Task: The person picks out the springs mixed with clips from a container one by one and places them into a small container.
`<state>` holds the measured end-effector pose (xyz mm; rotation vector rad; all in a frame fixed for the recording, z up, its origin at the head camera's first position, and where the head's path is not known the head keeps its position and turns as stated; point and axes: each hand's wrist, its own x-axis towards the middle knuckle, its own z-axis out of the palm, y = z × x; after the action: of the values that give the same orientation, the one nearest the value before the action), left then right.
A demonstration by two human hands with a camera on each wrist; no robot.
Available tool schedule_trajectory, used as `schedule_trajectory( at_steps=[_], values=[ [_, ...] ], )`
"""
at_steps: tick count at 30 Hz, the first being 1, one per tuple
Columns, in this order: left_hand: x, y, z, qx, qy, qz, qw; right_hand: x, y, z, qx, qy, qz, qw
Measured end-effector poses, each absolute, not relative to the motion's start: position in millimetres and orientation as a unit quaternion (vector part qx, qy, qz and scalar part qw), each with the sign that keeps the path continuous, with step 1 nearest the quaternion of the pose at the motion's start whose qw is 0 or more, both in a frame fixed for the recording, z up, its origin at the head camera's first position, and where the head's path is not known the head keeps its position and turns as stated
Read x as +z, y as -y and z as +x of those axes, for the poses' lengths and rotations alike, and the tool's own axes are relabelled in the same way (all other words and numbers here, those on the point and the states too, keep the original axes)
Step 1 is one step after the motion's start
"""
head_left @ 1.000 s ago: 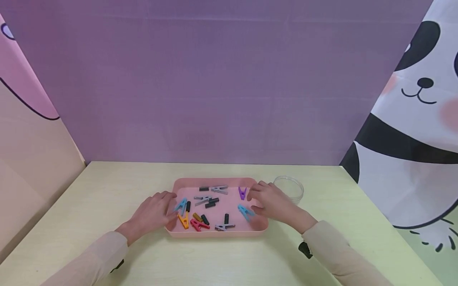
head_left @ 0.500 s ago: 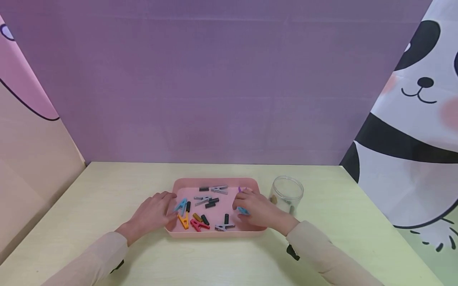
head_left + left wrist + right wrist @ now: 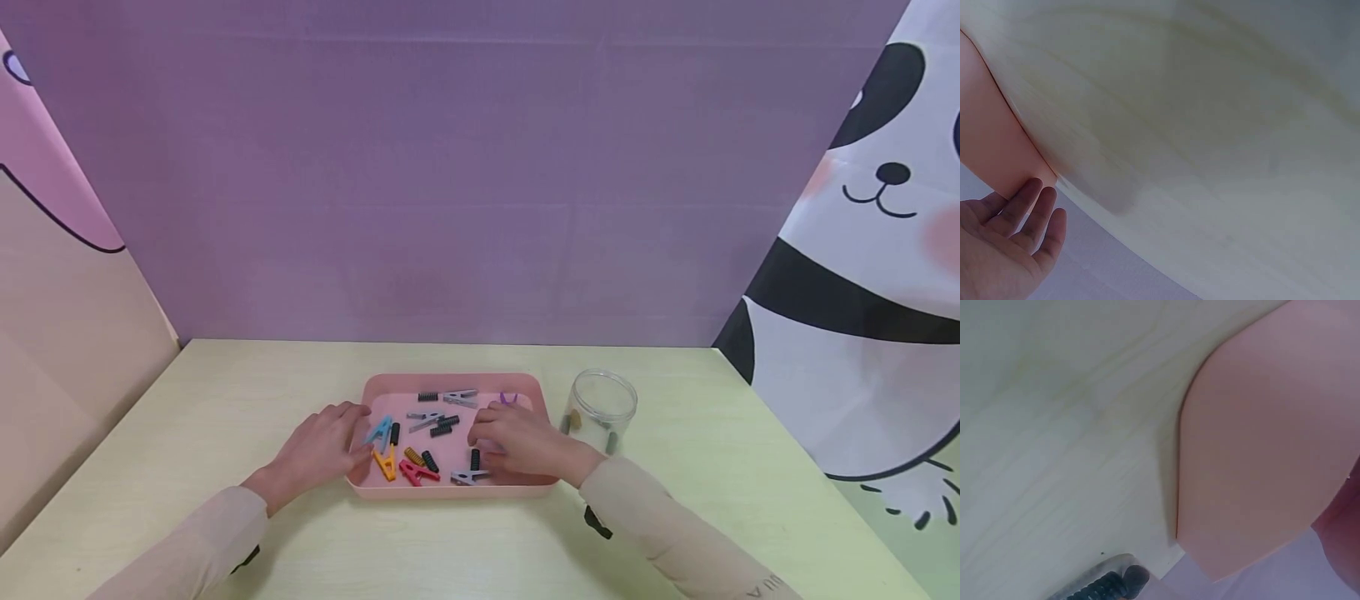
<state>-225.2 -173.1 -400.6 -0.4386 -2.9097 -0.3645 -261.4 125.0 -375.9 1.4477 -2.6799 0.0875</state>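
Observation:
A pink tray [image 3: 450, 492] holds small plastic clips and short coil springs. My left hand [image 3: 318, 446] rests at its left rim with relaxed fingers, next to a blue clip [image 3: 381, 429] and a yellow clip [image 3: 386, 463]. In the left wrist view, the left fingers [image 3: 1035, 215] lie against the tray wall. My right hand [image 3: 525, 437] reaches over the tray's right half, fingers bent loosely downward. Its fingertips are close to an upright black spring [image 3: 475, 458] and a grey clip [image 3: 468, 477]. Another blue clip is hidden beneath this hand.
A clear round jar [image 3: 604, 398] with a few springs inside stands right of the tray. A red clip [image 3: 417, 472], a brown spring [image 3: 413, 456] and grey clips [image 3: 459, 397] lie in the tray. The purple backdrop [image 3: 450, 208] rises behind the table [image 3: 262, 392].
My right hand has moved left and slightly down from beside the jar, over the blue clip towards the upright black spring. The jar is more exposed now. The left hand stays put.

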Motion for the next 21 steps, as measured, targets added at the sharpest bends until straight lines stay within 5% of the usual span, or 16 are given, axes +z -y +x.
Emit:
schedule_trajectory(
  at_steps=[21],
  values=[
    [-400.3, 172.3, -225.4, -0.127, 0.978, -0.142, 0.082, -382.9, -116.7, -267.5, 0.017, 0.877, 0.481, 0.002]
  ],
)
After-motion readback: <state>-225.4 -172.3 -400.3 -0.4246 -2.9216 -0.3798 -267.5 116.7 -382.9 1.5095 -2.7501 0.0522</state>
